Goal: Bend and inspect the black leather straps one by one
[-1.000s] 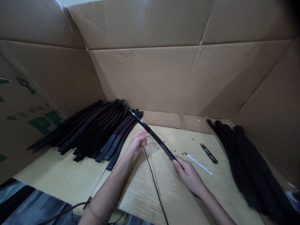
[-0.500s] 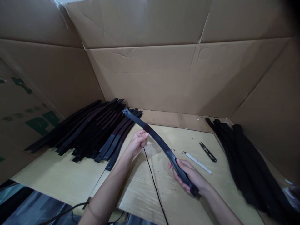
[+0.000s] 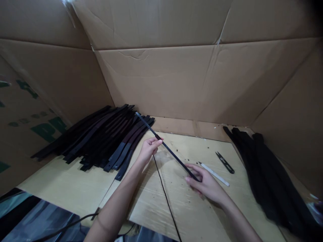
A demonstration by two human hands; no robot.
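A long black strap (image 3: 174, 156) is turned edge-on, so it shows as a thin slanting line above the table. My left hand (image 3: 149, 148) pinches it near a dark brown wrapped section. Around the strap's lower end my right hand (image 3: 203, 183) is closed, thumb and fingers on either side. A thin dark cord (image 3: 163, 190) hangs from beneath my left hand down to the bottom of the view. What joins cord and strap is hidden by my fingers.
Many similar black straps lie in a pile (image 3: 98, 134) at the left. Darker strips (image 3: 267, 171) are heaped at the right. Thread snips (image 3: 224, 162) and a white pen-like tool (image 3: 215, 174) rest on the wooden table (image 3: 60, 191). Cardboard walls (image 3: 161, 77) enclose the back and sides.
The strap has rolled from showing its broad face to showing its narrow edge. My right hand has shifted its grip around the lower end; my left hand stays nearly in place.
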